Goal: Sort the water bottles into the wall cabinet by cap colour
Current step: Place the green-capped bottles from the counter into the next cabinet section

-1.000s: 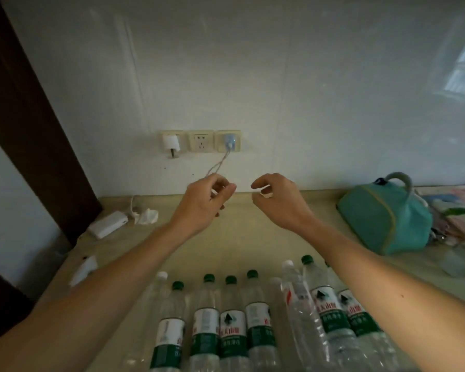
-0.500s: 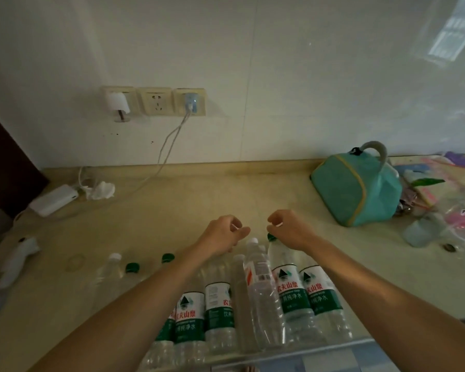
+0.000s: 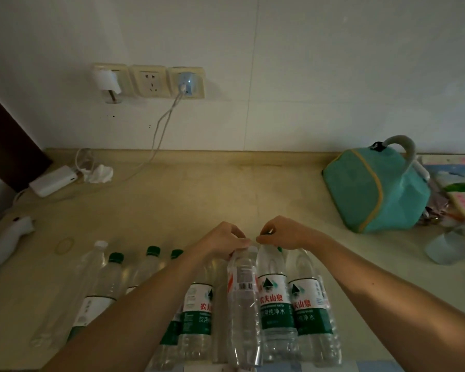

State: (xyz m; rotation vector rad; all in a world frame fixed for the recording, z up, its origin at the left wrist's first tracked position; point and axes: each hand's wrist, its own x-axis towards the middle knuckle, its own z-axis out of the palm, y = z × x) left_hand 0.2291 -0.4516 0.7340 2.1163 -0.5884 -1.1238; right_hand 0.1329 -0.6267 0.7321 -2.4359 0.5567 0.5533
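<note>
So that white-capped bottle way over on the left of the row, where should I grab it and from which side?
Probably by the neck just under the cap, coming from above. The white-capped bottle stands upright at the row's left end, with a green-capped bottle close on its right, so its body is crowded there; its left side is free.

Dim light. White wall (image 3: 306, 76) with three beige sockets (image 3: 148, 80) in a row; a cable (image 3: 161, 124) drops from the right one to the beige counter (image 3: 212, 191). Dark door frame (image 3: 8, 146) at left. On the counter: white adapter (image 3: 53, 180), crumpled tissue (image 3: 100, 173), teal bag (image 3: 373, 189) at right, blurred clutter, possibly packaging, beyond it.
</note>
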